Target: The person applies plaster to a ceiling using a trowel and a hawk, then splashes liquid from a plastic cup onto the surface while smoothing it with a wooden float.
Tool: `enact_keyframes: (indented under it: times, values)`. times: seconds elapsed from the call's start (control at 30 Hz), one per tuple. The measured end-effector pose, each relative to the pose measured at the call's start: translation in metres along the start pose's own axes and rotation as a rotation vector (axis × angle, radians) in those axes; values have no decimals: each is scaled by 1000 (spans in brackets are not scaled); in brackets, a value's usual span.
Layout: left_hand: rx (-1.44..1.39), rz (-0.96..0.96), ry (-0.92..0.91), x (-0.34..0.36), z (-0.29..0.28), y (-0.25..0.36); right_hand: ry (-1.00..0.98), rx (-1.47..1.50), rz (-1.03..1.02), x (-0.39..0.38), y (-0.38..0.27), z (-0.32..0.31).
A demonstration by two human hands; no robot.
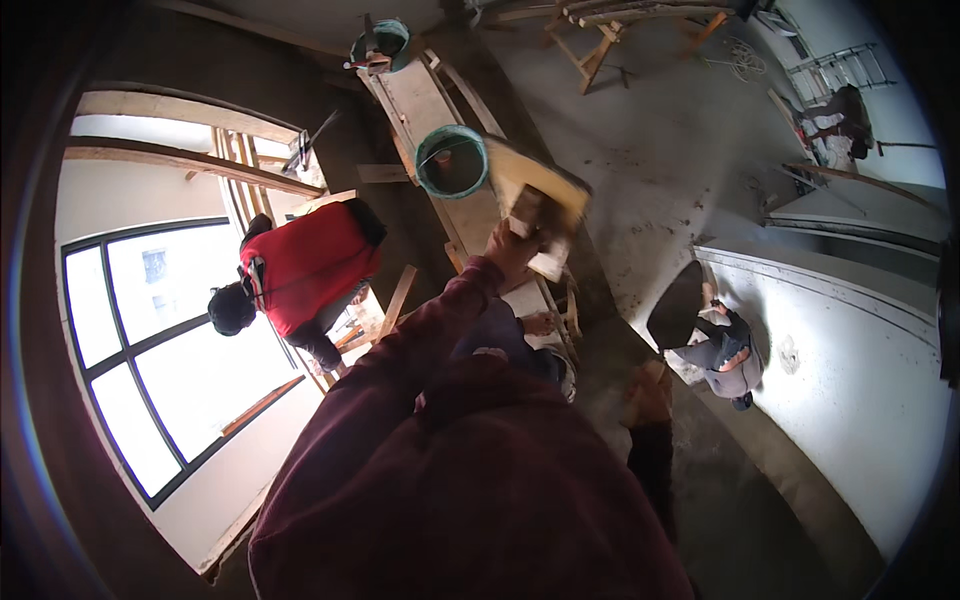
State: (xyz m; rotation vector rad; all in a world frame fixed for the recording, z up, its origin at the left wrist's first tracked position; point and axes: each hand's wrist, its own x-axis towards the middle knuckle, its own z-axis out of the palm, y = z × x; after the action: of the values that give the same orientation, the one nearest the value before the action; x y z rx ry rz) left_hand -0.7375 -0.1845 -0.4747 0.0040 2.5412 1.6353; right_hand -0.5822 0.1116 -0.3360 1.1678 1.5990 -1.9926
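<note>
A grey floor, spotted with pale marks, spreads beyond the work, and a white wall runs along the right side. On the left stands a big window with dark frame bars, bright with daylight. The plank-topped bench stretches away from the wearer, whose maroon-clad body fills the lower middle.

A co-worker in a red top bends near the window, back turned to the camera. A smaller co-worker in dark clothing is by the white wall, close to a dark rounded panel. Another person is at the far upper right, near a metal ladder. A wooden trestle stands at the top.

On the bench, the yellow board lies just right of the nearer green bucket; a second green bucket sits at the far end, with tools across its rim.

The left hand reaches forward, its fingers closed around a blurred, brownish block-like tool over the yellow board. The right hand is lower, well apart from the board; blur and shadow leave its grip uncertain.
</note>
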Motion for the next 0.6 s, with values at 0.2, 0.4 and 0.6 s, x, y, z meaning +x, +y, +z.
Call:
enact_keyframes:
  times: [0.2,0.4,0.6]
  values:
    - [-780,-836,223,-4,13,-5,-22,-529,-255,28,8,43]
    - [-526,-1020,-202,-22,89,-29,-14,-875,-344,101,59,75]
    - [-808,-1390,-293,-11,143,-90,51,-302,-22,171,127,78]
